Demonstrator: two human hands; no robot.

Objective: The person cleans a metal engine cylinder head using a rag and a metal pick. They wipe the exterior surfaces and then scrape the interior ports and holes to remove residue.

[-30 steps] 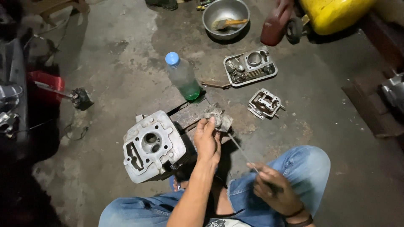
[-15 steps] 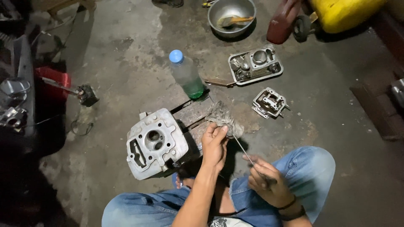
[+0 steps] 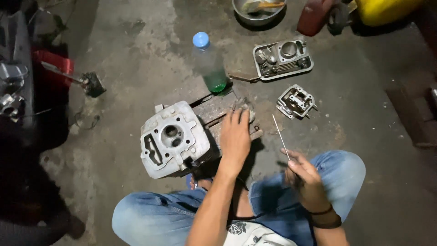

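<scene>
Your left hand (image 3: 235,136) lies flat, fingers spread, on the wooden block (image 3: 218,111) at mid-frame, just right of the cylinder head (image 3: 170,136), while your right hand (image 3: 302,175) pinches a thin rod (image 3: 281,135) pointing up-left toward the block.

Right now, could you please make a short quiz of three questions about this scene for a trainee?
1. True or false: the right hand holds a thin rod.
2. What does the left hand rest on? A) the bottle B) the wooden block C) the tray
3. What colour is the bottle's cap?

Key:
1. True
2. B; the cylinder head lies just beside it.
3. Blue
</scene>
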